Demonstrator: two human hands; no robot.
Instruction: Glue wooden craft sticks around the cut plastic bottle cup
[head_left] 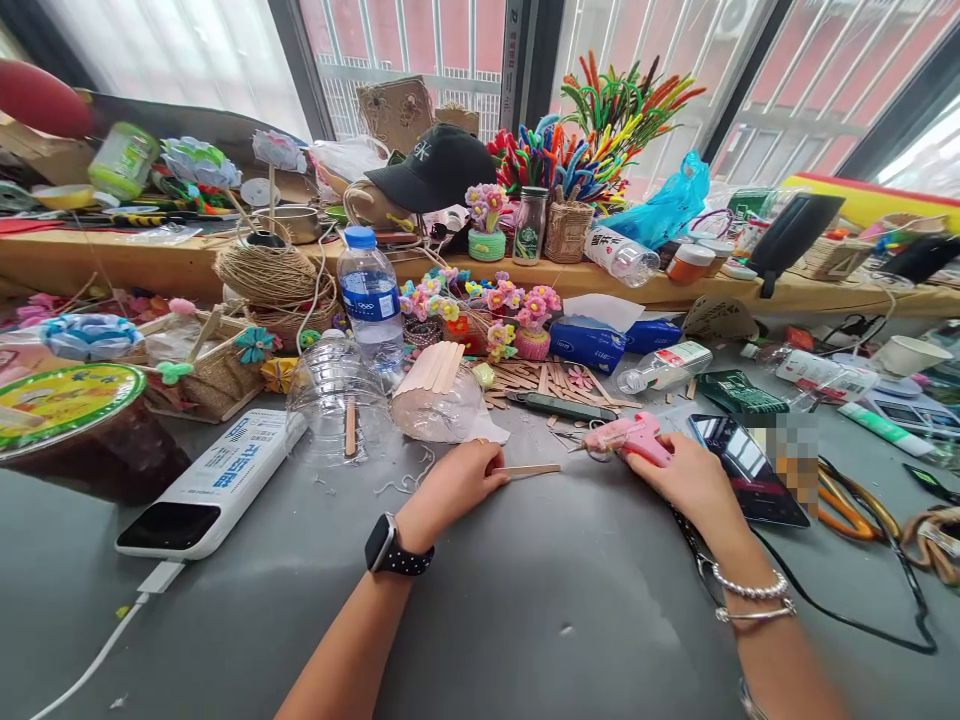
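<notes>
At frame centre the left hand (459,480) pinches a craft stick (527,469) flat on the table (525,600). Just right of it the right hand (686,480) grips a glue gun (626,437), nozzle toward the stick. A phone (742,465) lies right of the gun. A power bank (217,480) lies at left, a water bottle (369,297) stands behind, and cut bottle halves (337,400) lie between them.

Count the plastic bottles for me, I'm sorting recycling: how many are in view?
4: an upright water bottle behind the cut bottle halves, a clear one lying by the blue tissue pack, one lying on the shelf, a green one far left. Clutter may hide more.
</notes>
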